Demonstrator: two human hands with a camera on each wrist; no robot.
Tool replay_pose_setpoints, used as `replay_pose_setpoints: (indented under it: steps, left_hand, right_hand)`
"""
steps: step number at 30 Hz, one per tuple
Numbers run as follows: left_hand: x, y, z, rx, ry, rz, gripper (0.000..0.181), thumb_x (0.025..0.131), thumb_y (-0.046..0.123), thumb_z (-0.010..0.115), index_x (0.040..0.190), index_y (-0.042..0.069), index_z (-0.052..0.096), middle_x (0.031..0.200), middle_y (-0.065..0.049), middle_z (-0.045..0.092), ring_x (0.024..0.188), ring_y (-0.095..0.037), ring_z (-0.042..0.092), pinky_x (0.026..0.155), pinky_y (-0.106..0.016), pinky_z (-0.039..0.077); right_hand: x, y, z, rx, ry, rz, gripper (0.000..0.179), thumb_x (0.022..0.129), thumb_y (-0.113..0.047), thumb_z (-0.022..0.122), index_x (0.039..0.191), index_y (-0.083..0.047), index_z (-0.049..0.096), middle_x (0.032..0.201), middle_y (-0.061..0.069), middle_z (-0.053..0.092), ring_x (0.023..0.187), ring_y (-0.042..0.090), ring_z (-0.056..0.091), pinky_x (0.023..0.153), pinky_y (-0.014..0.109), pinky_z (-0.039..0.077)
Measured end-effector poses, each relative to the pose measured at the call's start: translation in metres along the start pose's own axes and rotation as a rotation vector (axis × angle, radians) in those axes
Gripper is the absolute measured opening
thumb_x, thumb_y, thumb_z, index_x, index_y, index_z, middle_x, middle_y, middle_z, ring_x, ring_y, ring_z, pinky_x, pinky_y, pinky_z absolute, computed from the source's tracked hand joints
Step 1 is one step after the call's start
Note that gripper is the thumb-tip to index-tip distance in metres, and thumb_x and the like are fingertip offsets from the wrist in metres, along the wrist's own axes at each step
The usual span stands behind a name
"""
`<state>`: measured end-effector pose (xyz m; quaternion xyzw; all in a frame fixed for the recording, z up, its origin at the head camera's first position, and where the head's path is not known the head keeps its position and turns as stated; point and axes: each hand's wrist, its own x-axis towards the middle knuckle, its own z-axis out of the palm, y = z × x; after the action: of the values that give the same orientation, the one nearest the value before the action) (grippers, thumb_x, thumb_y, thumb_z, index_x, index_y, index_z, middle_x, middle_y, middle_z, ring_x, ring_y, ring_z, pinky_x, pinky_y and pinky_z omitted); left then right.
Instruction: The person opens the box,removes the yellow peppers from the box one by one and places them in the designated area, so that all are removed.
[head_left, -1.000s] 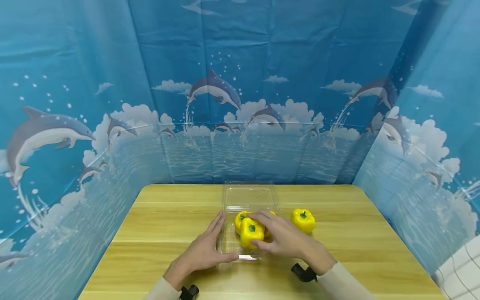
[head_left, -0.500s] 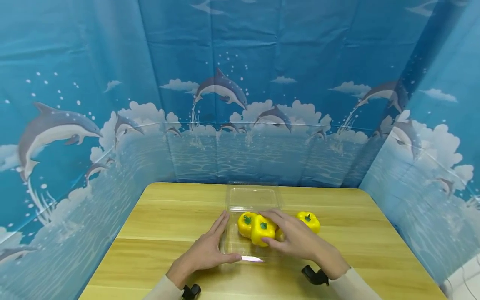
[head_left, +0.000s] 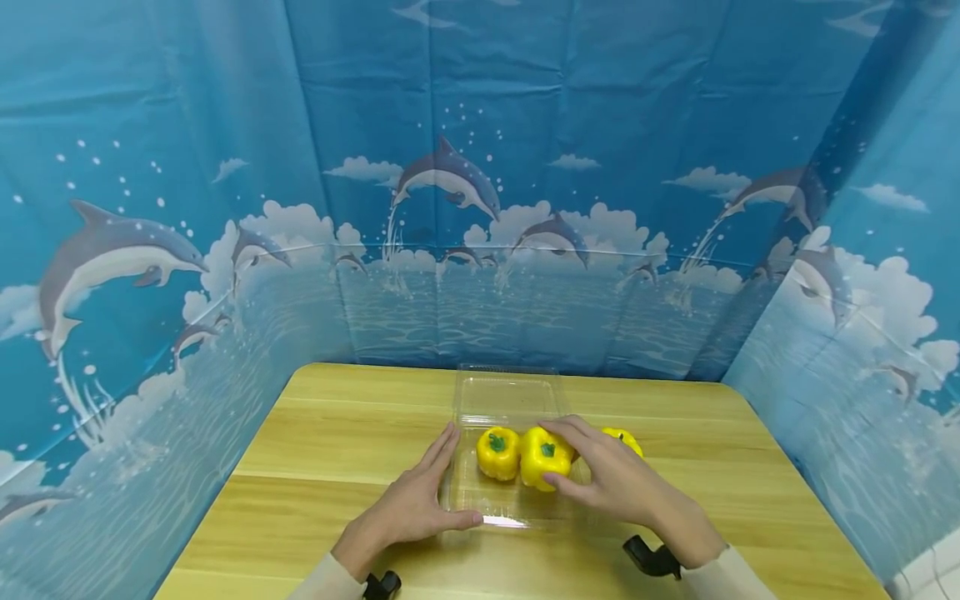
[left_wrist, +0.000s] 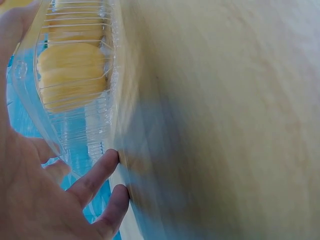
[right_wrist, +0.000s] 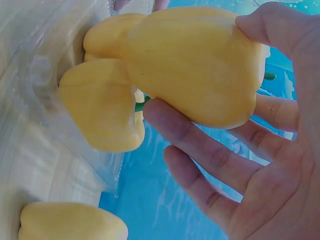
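Observation:
My right hand grips a yellow bell pepper with a green stem, thumb on one side and fingers on the other. It is held over the clear plastic clamshell box. Inside the box, a second yellow pepper stands at the left. A third pepper, largely hidden by my right hand in the head view, shows in the right wrist view, also in the box. My left hand rests with extended fingers along the box's left side and thumb at its near edge. The left wrist view shows fingertips beside its wall.
Another yellow pepper sits on the wooden table, right of the box and partly behind my right hand. The box's transparent lid lies folded back toward the blue dolphin curtain at the table's far edge.
My right hand has carried the held pepper rightward, away from in front of the left pepper, which now shows fully. My left hand stays at the box. The head view has shifted slightly.

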<state>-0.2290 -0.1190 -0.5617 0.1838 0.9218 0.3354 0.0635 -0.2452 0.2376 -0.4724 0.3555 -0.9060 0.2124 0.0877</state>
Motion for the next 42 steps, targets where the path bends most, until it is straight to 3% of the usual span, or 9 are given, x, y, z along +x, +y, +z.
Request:
replay_pose_setpoints:
  steps: [7,15,21,29,42]
  left_hand:
    - [0.000,0.001,-0.001,-0.006,-0.008,-0.009,0.132,0.097,0.076,0.084,0.190,0.035,0.000,0.200,0.007,-0.005,0.156,-0.054,0.062,0.121,-0.076,0.056]
    - [-0.001,0.002,-0.002,-0.024,-0.009,-0.013,0.131,0.097,0.074,0.085,0.190,0.034,0.001,0.199,0.009,-0.006,0.159,-0.055,0.059,0.123,-0.076,0.055]
    - [0.000,0.000,-0.002,-0.021,0.008,-0.014,0.131,0.096,0.074,0.086,0.189,0.039,-0.001,0.199,0.011,-0.006,0.161,-0.055,0.057,0.125,-0.078,0.052]
    - [0.000,0.002,0.000,-0.021,0.001,-0.010,0.132,0.097,0.074,0.085,0.190,0.031,0.003,0.199,0.010,-0.006,0.164,-0.055,0.053,0.126,-0.081,0.049]
    - [0.002,0.002,0.002,-0.010,-0.004,-0.013,0.132,0.097,0.075,0.085,0.190,0.032,0.001,0.199,0.011,-0.006,0.161,-0.053,0.057,0.126,-0.074,0.053]
  right_hand:
    - [-0.003,0.007,-0.003,0.006,-0.002,0.015,0.068,0.111,-0.051,0.081,0.169,-0.022,0.060,0.156,0.000,0.071,0.115,0.008,0.075,0.090,0.032,0.067]
    - [-0.005,0.011,-0.007,0.019,0.021,0.002,0.065,0.111,-0.045,0.082,0.168,-0.019,0.061,0.152,0.002,0.072,0.115,0.011,0.075,0.088,0.033,0.067]
    - [-0.007,0.013,-0.011,0.021,0.029,-0.004,0.065,0.112,-0.044,0.081,0.167,-0.017,0.062,0.152,0.003,0.072,0.117,0.013,0.076,0.090,0.036,0.069]
    - [-0.013,0.017,-0.020,0.037,0.026,0.009,0.065,0.113,-0.043,0.080,0.168,-0.016,0.061,0.150,0.004,0.073,0.109,0.006,0.072,0.085,0.031,0.066]
    - [-0.022,0.027,-0.023,0.050,0.098,-0.006,0.061,0.110,-0.035,0.084,0.163,-0.012,0.064,0.146,0.004,0.074,0.107,0.004,0.072,0.083,0.028,0.067]
